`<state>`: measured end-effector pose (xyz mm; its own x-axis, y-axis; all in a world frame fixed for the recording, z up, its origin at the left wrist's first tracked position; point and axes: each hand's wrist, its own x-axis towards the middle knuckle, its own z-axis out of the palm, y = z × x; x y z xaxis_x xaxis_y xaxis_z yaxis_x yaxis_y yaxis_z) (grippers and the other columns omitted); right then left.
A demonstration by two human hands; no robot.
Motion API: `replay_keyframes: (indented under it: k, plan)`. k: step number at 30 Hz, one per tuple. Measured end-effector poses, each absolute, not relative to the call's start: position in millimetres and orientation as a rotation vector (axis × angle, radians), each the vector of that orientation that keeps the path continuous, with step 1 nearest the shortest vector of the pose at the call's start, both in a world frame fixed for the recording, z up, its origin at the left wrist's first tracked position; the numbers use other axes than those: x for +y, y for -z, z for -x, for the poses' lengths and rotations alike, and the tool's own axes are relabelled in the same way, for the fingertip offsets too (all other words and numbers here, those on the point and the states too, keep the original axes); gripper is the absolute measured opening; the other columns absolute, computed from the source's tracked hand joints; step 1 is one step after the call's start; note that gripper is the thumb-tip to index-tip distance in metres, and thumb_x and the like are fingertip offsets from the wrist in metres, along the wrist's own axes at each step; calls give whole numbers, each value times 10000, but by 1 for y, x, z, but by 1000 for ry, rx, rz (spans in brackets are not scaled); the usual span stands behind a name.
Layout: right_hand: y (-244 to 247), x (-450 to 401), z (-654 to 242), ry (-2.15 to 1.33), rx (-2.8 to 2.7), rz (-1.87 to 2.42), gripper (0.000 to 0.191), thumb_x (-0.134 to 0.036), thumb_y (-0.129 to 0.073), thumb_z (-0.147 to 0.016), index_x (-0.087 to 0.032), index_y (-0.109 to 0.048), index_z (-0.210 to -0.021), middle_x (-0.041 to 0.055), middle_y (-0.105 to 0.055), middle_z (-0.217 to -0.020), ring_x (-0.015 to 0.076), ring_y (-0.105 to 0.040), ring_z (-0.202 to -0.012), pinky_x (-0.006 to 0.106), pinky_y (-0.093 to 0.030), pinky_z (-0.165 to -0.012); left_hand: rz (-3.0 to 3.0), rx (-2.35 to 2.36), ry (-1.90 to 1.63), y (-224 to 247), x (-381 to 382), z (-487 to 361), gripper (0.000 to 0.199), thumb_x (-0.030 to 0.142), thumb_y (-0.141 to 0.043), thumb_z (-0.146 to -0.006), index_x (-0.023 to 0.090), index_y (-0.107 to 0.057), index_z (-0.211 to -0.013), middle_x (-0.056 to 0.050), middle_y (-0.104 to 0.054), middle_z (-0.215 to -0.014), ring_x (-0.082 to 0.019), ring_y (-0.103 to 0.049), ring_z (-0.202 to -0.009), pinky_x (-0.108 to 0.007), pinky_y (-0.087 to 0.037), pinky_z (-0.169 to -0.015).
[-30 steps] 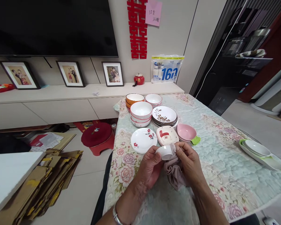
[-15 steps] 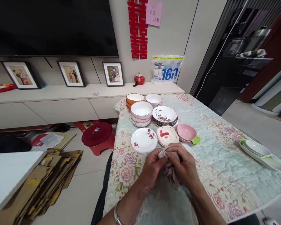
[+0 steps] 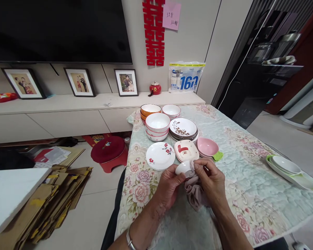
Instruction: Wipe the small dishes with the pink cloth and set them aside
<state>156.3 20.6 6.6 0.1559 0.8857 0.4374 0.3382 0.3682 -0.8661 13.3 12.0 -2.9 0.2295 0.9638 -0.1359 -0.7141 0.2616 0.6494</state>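
Left hand (image 3: 169, 183) pinches a small white dish (image 3: 182, 169), right hand (image 3: 212, 180) grips a cloth (image 3: 194, 193): wiping seems unfinished (whether green-rimmed dishes (image 3: 287, 164) near the surface (image 3: 250, 170)'s right edge await, unclear)

The left hand (image 3: 169, 184) holds a small white dish (image 3: 182, 168) at a tilt, while the right hand (image 3: 211, 180) pinches a mauve cloth (image 3: 195, 195) against its edge. Beyond, on the floral-covered desk (image 3: 241, 158), stand a flowered plate (image 3: 158, 157), a squarish dish (image 3: 191, 152), a pink leaf-handled bowl (image 3: 208, 146), stacked red-rimmed bowls (image 3: 157, 133) and brown-patterned plates (image 3: 183, 127).
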Motion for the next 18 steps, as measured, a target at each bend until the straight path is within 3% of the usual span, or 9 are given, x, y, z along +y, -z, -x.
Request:
replay_keyframes:
  k: [5,10,14,18]
  plan:
    - [-16,13,-144,-330,-1714,1072,93,-197,-609,-898,-233,-691,-872,17,-633,-835,162,-605,-793,284,-467,-708,-619,632,-1202,9,11,-12,214,237,-839,-682,149,-695,-814,10,-669,-710,-107,-566,-638,-228,-415,-614]
    - [-13,15,-151,-398,-1579,1166,66,-264,-617,-907,-229,-671,-888,16,-646,-863,171,-605,-805,293,-468,-709,-565,607,-1221,3,11,-11,247,236,-869,-639,134,-696,-782,-4,-690,-721,-110,-593,-672,-227,-458,-656]
    - [-6,19,-160,-555,-1409,1290,133,-351,-615,-913,-224,-654,-924,4,-650,-821,165,-584,-726,294,-455,-659,-457,536,-1213,-3,11,-11,343,246,-898,-594,125,-704,-850,-53,-736,-858,-163,-652,-781,-287,-534,-734]
    - [-5,17,-156,-431,-1459,1268,106,-324,-636,-899,-218,-646,-900,9,-645,-843,170,-590,-759,300,-459,-689,-409,519,-1200,-4,12,-10,401,234,-883,-624,134,-677,-953,-73,-729,-967,-193,-669,-851,-315,-563,-741]
